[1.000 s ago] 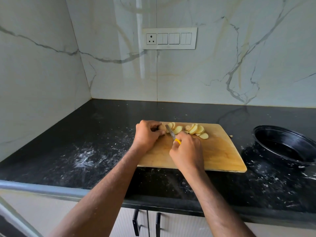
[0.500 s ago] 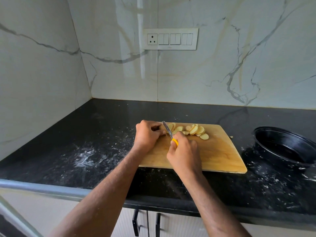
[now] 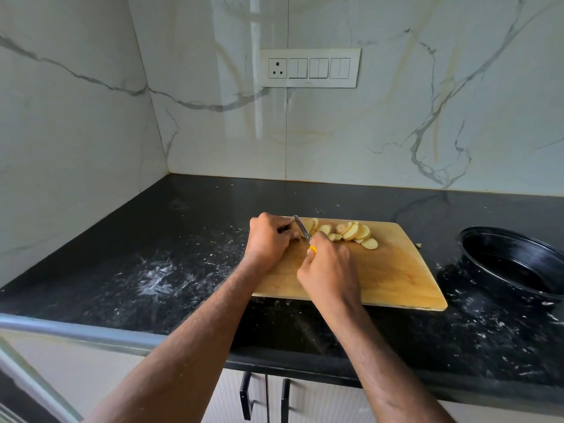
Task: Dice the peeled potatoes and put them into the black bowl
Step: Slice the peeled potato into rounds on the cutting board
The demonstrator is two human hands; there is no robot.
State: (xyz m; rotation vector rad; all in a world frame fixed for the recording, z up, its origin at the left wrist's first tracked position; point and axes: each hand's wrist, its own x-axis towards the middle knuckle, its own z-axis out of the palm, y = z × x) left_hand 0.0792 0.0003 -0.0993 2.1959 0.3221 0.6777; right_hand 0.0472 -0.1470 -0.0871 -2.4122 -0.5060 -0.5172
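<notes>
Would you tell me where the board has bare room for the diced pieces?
The board's near right half, between the slices and its front edge, is bare. The far left is crowded by both hands and the knife.

Both forearms are bare, lightly haired, no sleeves showing; left hand (image 3: 268, 236) and right hand (image 3: 329, 270) wear nothing.

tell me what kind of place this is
Most likely a home kitchen. A black stone counter meets a marble-look wall with a socket and switch panel, cupboard handles sit below, and potato slices lie on a wooden cutting board.
</notes>
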